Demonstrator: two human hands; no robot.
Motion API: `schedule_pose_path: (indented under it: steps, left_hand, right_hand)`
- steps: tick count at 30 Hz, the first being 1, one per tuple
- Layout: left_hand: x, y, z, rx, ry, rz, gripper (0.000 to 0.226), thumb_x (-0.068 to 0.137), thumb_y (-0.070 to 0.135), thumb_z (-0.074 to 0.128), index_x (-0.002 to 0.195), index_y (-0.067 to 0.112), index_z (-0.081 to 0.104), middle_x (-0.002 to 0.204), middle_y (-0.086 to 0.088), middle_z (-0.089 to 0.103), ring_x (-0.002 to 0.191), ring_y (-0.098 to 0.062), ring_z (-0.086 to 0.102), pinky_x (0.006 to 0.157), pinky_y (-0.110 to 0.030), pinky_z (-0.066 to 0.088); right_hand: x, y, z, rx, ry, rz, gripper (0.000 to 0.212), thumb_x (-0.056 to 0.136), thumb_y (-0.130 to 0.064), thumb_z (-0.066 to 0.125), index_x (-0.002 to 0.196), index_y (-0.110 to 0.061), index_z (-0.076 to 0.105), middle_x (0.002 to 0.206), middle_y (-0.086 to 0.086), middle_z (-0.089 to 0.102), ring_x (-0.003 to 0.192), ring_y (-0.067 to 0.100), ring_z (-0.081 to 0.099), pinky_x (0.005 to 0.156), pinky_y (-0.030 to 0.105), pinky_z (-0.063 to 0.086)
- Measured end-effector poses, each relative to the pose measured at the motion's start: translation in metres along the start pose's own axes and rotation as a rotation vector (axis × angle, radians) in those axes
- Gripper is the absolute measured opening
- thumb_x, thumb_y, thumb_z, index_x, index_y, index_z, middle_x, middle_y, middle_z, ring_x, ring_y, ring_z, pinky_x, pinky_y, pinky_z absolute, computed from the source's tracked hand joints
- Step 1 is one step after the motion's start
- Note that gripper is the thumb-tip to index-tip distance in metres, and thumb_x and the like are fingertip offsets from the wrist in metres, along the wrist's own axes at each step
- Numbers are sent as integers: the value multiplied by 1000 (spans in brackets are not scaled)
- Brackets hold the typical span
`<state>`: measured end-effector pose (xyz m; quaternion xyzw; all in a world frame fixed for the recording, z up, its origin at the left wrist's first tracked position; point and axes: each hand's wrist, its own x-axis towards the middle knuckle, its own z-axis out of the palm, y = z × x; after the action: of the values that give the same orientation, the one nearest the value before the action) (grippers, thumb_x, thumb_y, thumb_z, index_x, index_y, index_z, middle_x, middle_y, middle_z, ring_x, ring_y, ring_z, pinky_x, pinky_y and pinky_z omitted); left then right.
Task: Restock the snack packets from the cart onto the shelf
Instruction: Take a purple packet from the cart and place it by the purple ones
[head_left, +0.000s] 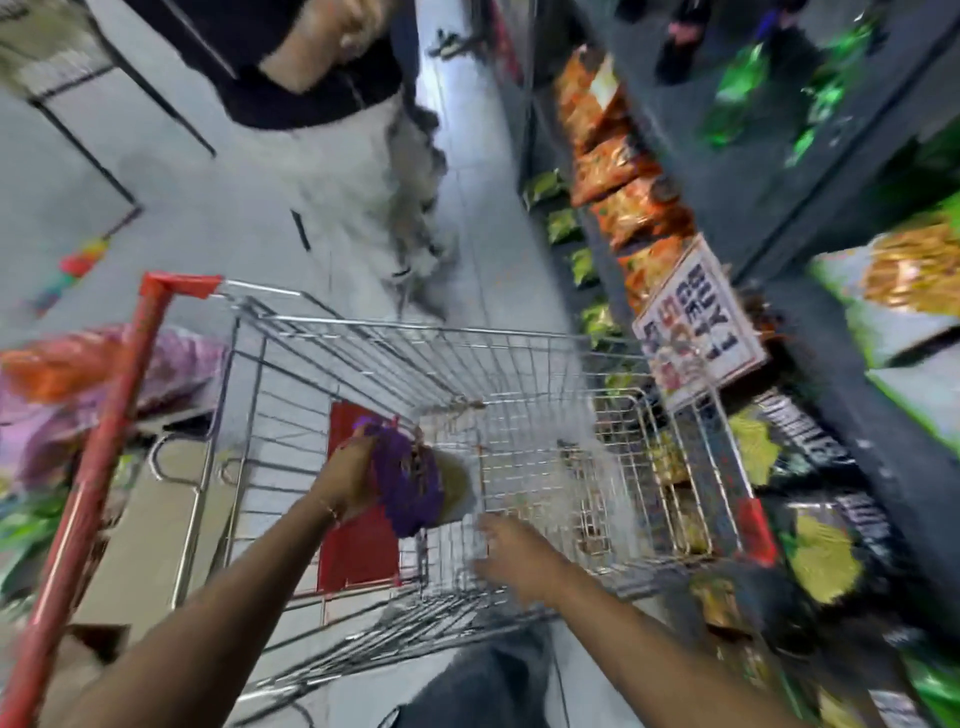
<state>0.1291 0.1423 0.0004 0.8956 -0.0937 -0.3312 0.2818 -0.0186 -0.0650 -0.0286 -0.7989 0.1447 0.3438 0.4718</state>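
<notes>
Your left hand (345, 480) grips a purple packet (410, 488) loosely; right hand (511, 556) open (blurred), could snag cart (519, 364) wire.

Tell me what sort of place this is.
Most likely a grocery store aisle. A wire shopping cart stands beside a shelf stocked with orange snack packets, and a "buy 1" promo sign hangs off the shelf edge.

A white sign (698, 322) hung on the shelf edge (779, 322) to my right, seen upside down, and I could read "BUY 1" and "GET 1" on it. Lettering on the black packets (810, 457) below was too blurred to read.
</notes>
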Motion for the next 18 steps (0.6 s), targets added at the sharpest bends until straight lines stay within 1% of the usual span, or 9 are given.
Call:
schedule_pose_path:
  steps: [3,5,6,8,11,13,15,16,18]
  left_hand:
    - [15,-12,-3,-225,259,-80,32,87,13,57,118,6,62,113,-30,67,95,-41,67,82,-42,50]
    - [24,-8,-2,-362,313,-205,15,87,31,60,97,23,67,105,-26,70,85,-33,66,81,-50,54]
    - [30,-5,1,-425,288,-259,18,81,39,64,88,23,68,99,-23,71,82,-29,65,80,-51,56]
    - [44,-11,8,-472,248,-358,24,75,34,70,90,15,69,93,-22,70,81,-28,65,79,-51,57]
    - [56,-16,18,-439,241,-434,24,78,-3,58,100,-13,62,83,-29,58,78,-30,59,74,-56,54]
    - [55,-14,16,-385,230,-365,29,79,-10,49,105,-15,61,84,-24,60,78,-31,59,69,-48,50]
    - [49,6,16,-261,170,-227,36,79,-12,50,111,-6,65,96,-24,69,86,-35,66,77,-43,53]
    - [43,15,12,-160,150,-155,38,77,-12,52,109,-1,68,98,-22,71,90,-34,67,78,-36,53]
    - [31,41,3,64,106,59,33,72,-12,53,93,4,72,86,-16,73,83,-25,66,67,-22,46]
  right_hand:
    - [20,-6,26,-79,-79,-42,59,89,-27,70,141,-11,47,147,13,49,131,25,51,108,32,40]
    - [26,-10,31,-97,-78,-35,57,88,-27,69,140,-13,49,144,12,54,129,27,53,105,33,43]
    - [28,-9,32,-97,-81,-23,56,88,-27,69,138,-14,50,143,12,55,128,27,55,105,34,45]
    - [33,-3,33,-116,-94,1,53,88,-23,69,137,-13,51,141,13,56,125,27,56,104,36,46]
    - [34,10,25,-165,-122,74,52,89,-19,67,138,-11,50,139,14,55,120,29,59,101,40,50]
    - [38,16,18,-172,-131,114,52,89,-15,66,138,-10,50,139,15,54,114,30,63,97,41,53]
    - [32,25,3,-152,-69,137,50,88,-11,66,136,-11,52,139,14,55,113,29,63,94,38,54]
    - [34,29,-1,-147,-45,140,50,87,-10,67,135,-13,53,139,13,55,113,28,62,93,36,54]
    - [28,35,-13,-81,31,144,58,84,-7,71,137,-17,50,139,12,54,110,25,63,90,36,56]
